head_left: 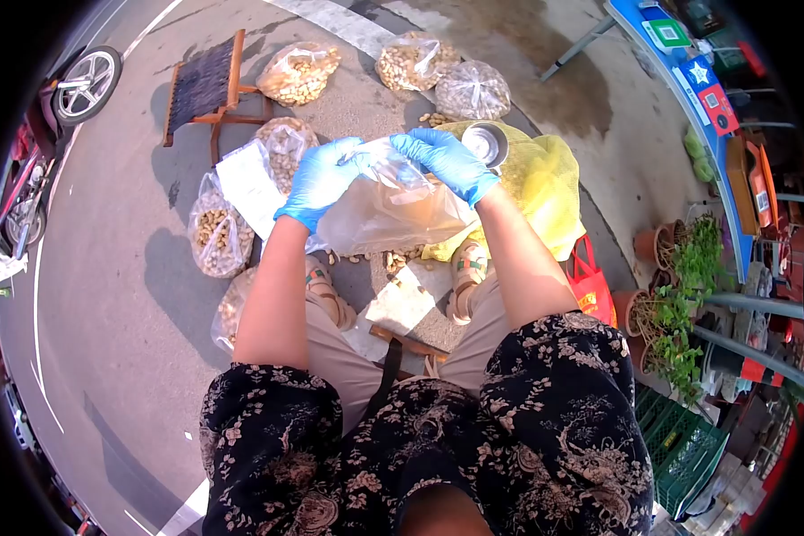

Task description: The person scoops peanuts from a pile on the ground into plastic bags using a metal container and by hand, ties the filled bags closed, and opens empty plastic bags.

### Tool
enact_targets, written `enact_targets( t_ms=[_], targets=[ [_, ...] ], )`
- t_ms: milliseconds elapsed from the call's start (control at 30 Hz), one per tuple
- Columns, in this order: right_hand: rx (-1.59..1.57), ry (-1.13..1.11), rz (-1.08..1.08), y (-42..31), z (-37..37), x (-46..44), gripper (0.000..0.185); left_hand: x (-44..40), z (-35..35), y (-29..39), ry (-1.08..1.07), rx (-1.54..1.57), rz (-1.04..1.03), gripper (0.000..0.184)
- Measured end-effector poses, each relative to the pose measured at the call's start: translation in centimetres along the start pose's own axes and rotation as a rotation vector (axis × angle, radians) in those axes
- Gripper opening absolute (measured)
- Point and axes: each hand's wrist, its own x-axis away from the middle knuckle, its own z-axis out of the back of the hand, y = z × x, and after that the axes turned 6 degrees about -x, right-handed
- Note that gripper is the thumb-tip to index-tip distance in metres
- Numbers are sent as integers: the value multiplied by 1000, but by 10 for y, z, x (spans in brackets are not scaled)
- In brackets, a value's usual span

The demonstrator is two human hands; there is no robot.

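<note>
A clear plastic bag [393, 214] is stretched between my two hands, both in blue gloves. My left hand [323, 179] pinches its upper left edge. My right hand [447, 163] grips the upper right part, beside a round metal container [485, 143]. Below the bag, loose peanuts [395, 261] lie on the ground between my feet, partly hidden by it. A yellow mesh sack [545, 192] spreads out to the right. To the left of my left hand are a white sheet [248, 186] and a tied bag of peanuts [219, 234].
More filled bags [299, 73] stand in an arc ahead. A folding stool [207, 89] is at upper left, a red bag [591, 290] by my right leg. Potted plants [692, 268], a blue table [679, 80] and a green crate [679, 447] line the right side.
</note>
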Motion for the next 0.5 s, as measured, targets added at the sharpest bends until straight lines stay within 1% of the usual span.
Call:
enact_targets(
  t_ms=[100, 167, 200, 300, 400, 500],
  targets=[
    [77, -122, 17, 4, 10, -3, 31, -2, 4, -11, 100, 107, -37, 26],
    [137, -240, 74, 11, 18, -5, 32, -1, 4, -12, 157, 92, -72, 25],
    [158, -243, 85, 12, 19, -5, 31, -1, 5, -12, 184, 84, -92, 25],
    [260, -160, 9, 17, 18, -4, 28, 2, 6, -3, 285, -41, -85, 22],
    [265, -125, 6, 16, 16, 1, 24, -2, 5, -7, 293, -48, -109, 26],
    [274, -33, 8, 21, 13, -2, 21, -4, 1, -6, 483, -143, -182, 30]
  ],
)
